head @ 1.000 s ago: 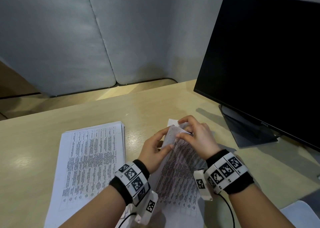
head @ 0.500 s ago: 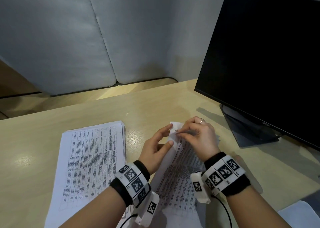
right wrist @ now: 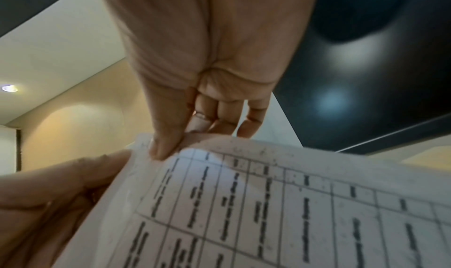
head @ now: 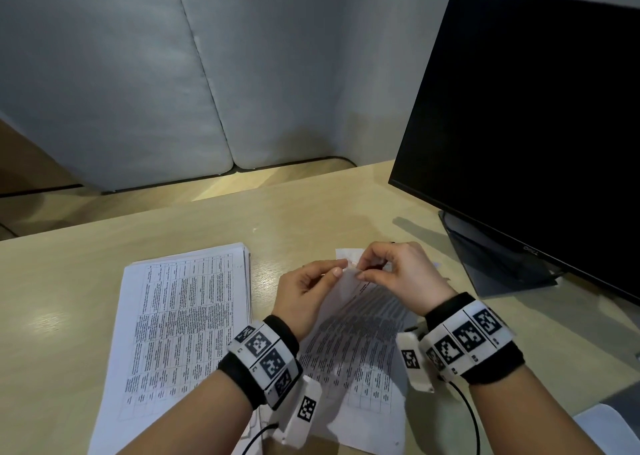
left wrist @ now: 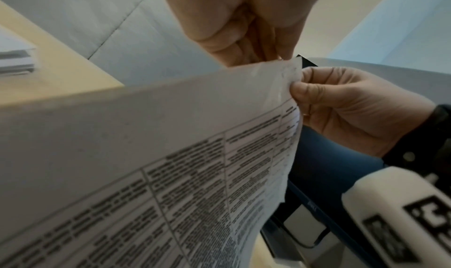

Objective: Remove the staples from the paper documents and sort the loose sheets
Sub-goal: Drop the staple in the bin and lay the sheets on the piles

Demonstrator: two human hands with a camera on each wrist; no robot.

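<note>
A printed table document (head: 360, 343) lies in front of me on the desk, its far corner lifted. My left hand (head: 308, 288) pinches that corner from the left side. My right hand (head: 391, 271) pinches the same corner from the right, thumb on the printed face, as the right wrist view shows (right wrist: 165, 146). The left wrist view shows both hands meeting at the raised corner of the document (left wrist: 288, 75). No staple is visible; fingers hide that spot. A stack of loose printed sheets (head: 180, 323) rests flat to the left.
A black monitor (head: 526, 125) on its dark stand (head: 498, 264) fills the right side, close to my right hand. Grey padded panels (head: 173, 73) close off the desk's back edge. A white object's corner (head: 609, 427) shows at bottom right.
Both hands shifted slightly up and away on the document's corner, and the corner is lifted higher and pinched tighter between them. The left stack has not moved.
</note>
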